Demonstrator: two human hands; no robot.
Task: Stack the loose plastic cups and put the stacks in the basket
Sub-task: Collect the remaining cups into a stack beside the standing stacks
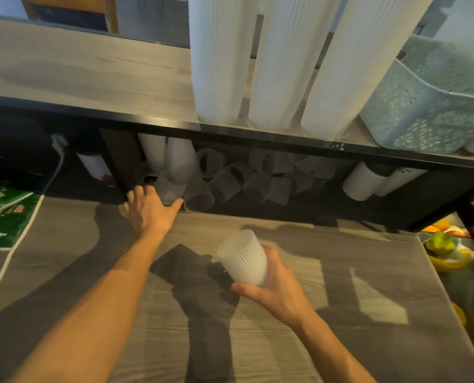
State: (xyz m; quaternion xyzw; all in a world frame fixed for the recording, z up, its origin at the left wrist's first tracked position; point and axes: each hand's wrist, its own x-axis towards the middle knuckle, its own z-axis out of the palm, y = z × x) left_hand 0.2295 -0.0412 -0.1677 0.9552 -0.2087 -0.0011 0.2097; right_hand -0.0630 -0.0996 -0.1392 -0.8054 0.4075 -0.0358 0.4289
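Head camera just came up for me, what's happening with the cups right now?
A person is gathering loose ribbed plastic cups. The right hand holds a short stack of cups above the wooden counter. The left hand reaches under the shelf and is closing on one cup at the edge of the loose pile lying there. On the shelf stand tall finished stacks beside the pale basket; whether any stacks are in it cannot be told.

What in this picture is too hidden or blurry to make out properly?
- Head view: loose cups under the shelf sit in shadow; their number is unclear.
- Left hand covers the cup it reaches for; grip unclear.
- Right hand holds ribbed cups; how many are nested is hidden.
- Basket is cut off at the right edge, contents unseen.
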